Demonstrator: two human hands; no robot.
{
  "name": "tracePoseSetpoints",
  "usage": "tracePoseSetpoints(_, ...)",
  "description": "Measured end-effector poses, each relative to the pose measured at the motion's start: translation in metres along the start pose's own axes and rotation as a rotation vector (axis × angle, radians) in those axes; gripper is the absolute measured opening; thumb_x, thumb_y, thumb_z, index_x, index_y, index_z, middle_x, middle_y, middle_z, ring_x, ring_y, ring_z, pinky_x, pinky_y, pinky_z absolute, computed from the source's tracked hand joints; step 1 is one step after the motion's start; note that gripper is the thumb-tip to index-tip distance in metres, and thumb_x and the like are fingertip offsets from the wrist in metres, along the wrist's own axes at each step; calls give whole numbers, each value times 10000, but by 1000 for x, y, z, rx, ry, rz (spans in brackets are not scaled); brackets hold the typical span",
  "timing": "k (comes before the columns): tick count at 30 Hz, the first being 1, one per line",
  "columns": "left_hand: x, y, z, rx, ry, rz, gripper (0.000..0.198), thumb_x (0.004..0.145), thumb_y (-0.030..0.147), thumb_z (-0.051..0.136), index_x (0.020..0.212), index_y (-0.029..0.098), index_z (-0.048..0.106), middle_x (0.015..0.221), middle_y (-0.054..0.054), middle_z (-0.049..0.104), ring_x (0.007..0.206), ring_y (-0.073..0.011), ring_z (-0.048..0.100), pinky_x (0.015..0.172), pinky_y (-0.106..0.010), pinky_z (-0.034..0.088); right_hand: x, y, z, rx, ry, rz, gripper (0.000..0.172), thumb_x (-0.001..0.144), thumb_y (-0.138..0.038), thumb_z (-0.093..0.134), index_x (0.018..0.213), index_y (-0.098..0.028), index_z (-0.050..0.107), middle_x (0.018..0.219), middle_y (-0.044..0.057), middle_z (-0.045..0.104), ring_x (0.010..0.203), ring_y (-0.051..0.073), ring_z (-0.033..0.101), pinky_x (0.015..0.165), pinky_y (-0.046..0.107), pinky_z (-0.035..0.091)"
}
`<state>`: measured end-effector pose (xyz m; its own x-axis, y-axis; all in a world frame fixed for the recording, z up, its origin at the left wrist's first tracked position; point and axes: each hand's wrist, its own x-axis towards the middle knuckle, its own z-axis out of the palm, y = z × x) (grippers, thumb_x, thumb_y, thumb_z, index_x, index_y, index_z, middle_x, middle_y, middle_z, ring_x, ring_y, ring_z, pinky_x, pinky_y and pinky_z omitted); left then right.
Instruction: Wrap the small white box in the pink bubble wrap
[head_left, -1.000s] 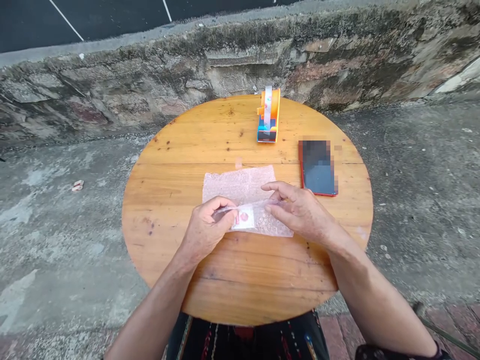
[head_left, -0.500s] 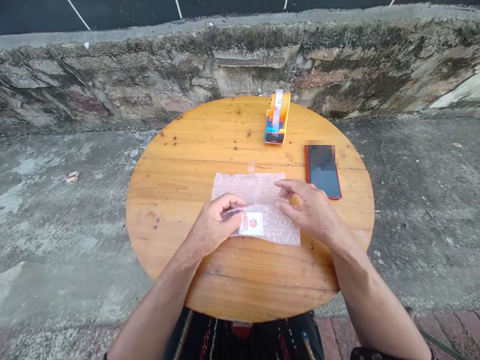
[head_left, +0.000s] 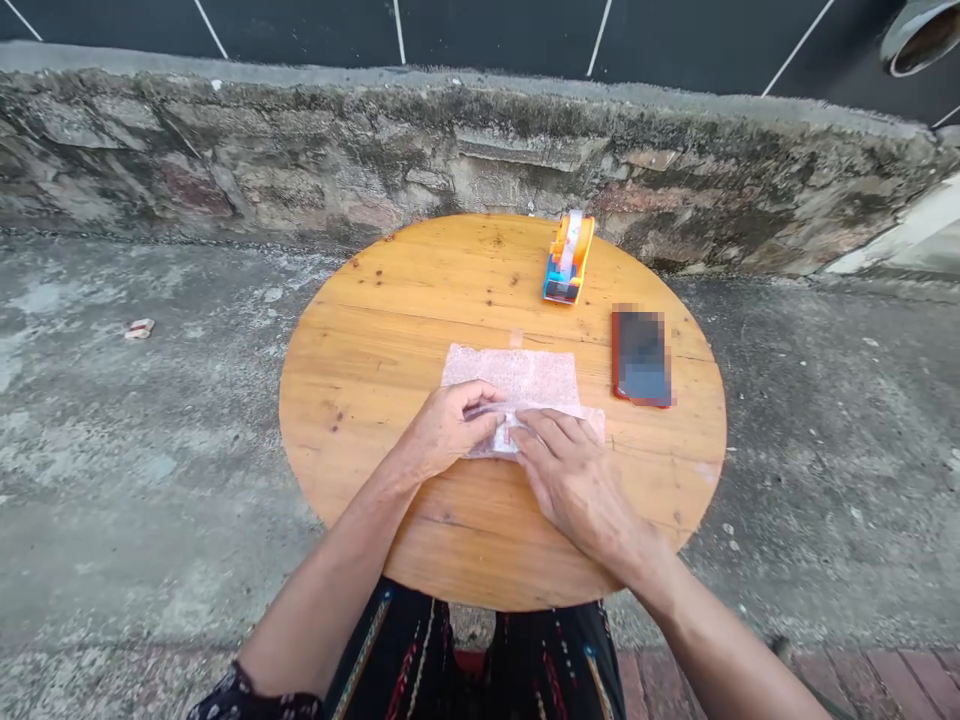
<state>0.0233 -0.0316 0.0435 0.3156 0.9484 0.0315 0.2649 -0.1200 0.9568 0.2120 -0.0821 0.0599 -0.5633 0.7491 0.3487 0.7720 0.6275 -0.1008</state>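
A pinkish sheet of bubble wrap point(head_left: 517, 374) lies on the round wooden table, its near part folded over a small white card point(head_left: 505, 434) with red marks. My left hand point(head_left: 442, 425) grips the left end of the fold between thumb and fingers, with the thumb by the card. From the right, my right hand point(head_left: 574, 470) is closed on the fold, its fingers over the wrap's upper edge and its thumb side near the card. Both hands partly cover the card and the fold.
An orange and blue tape dispenser point(head_left: 568, 258) stands at the table's back. A phone point(head_left: 642, 358) in a red case lies to the right. A small piece of clear tape point(head_left: 516, 339) is beyond the wrap. A stone wall point(head_left: 375, 160) runs behind the wooden table point(head_left: 360, 380).
My right hand has moved left and down onto the fold beside the card, covering more of it. My left hand keeps its grip. The view has tilted up somewhat.
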Motion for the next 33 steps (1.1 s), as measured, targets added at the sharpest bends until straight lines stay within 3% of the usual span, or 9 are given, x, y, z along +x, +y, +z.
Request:
tracePoseSetpoints(8, -18, 0, -36, 268, 122, -106, 239, 792, 317, 582, 957, 172, 677, 723, 8, 666, 645, -145, 595, 591, -239, 445, 4, -3, -9, -16, -51, 8, 209, 925, -163, 474, 1076, -158, 618, 1221, 94, 615, 1057, 265, 542, 882, 417, 408)
tracePoseSetpoints(13, -54, -10, -51, 264, 351, -246, 345, 754, 412, 631, 993, 165, 652, 835, -41, 676, 739, -174, 629, 631, -263, 478, 5, 1, -8, -34, -27, -4, 203, 915, -162, 500, 1074, -162, 627, 1194, 91, 631, 1028, 260, 553, 845, 408, 388)
tracePoseSetpoints(16, -77, -8, -49, 52, 303, -388, 440, 742, 475, 640, 1029, 144, 603, 873, -76, 678, 689, -176, 640, 503, -240, 451, 4, 1, -7, -40, -18, -13, 192, 910, -153, 512, 1062, -162, 629, 1203, 89, 628, 1035, 259, 549, 849, 399, 375)
tracePoseSetpoints(19, -89, 2, -45, -132, 217, -485, 504, 730, 486, 676, 1088, 150, 564, 903, -97, 687, 692, -178, 662, 473, -222, 461, 4, 1, -6, -41, -11, -11, 162, 897, -145, 537, 1023, -161, 636, 1175, 85, 637, 1032, 254, 547, 845, 387, 367)
tracePoseSetpoints(23, -82, 11, -41, -275, 140, -583, 534, 748, 458, 698, 1167, 180, 519, 908, -103, 702, 688, -179, 688, 474, -215, 496, 4, 1, -5, -42, 10, -15, 147, 896, -144, 544, 1001, -166, 644, 1157, 80, 643, 1027, 246, 546, 845, 375, 355)
tracePoseSetpoints(27, -65, 12, -35, -350, 98, -633, 423, 734, 422, 725, 1019, 151, 569, 860, -103, 706, 678, -179, 692, 467, -217, 517, 4, 1, -6, -41, 10, -17, 153, 896, -128, 533, 979, -168, 657, 1127, 81, 655, 1017, 241, 549, 843, 372, 348)
tracePoseSetpoints(33, -53, 18, -23, -311, 198, -627, 374, 662, 382, 785, 877, 114, 637, 854, -99, 705, 664, -164, 683, 472, -223, 536, 5, 2, -8, -20, -9, -24, 161, 907, -137, 514, 949, -167, 666, 1092, 95, 659, 1015, 243, 544, 844, 373, 341)
